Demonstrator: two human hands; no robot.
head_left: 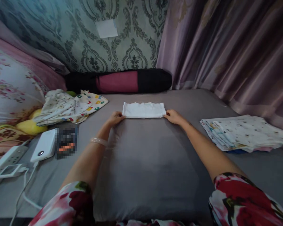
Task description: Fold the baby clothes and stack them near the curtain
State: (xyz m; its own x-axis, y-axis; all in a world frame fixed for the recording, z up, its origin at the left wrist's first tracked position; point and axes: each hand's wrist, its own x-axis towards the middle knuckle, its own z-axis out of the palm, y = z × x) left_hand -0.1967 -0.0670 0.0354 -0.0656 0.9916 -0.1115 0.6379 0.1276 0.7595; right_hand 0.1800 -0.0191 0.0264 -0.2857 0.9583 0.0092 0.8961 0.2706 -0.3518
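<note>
A white cloth, folded into a long flat strip, lies crosswise on the grey bed sheet. My left hand pinches its near left corner between thumb and fingers. At the opposite end, my right hand has the near right corner pinched the same way. Both arms reach forward, and the strip's near edge runs straight between the two hands. I cannot tell what kind of cloth item it is.
Folded patterned cloths are stacked at the right. Crumpled patterned cloth lies at the left, behind a white power bank, a power strip and cables. A black and maroon long bag lies along the wall.
</note>
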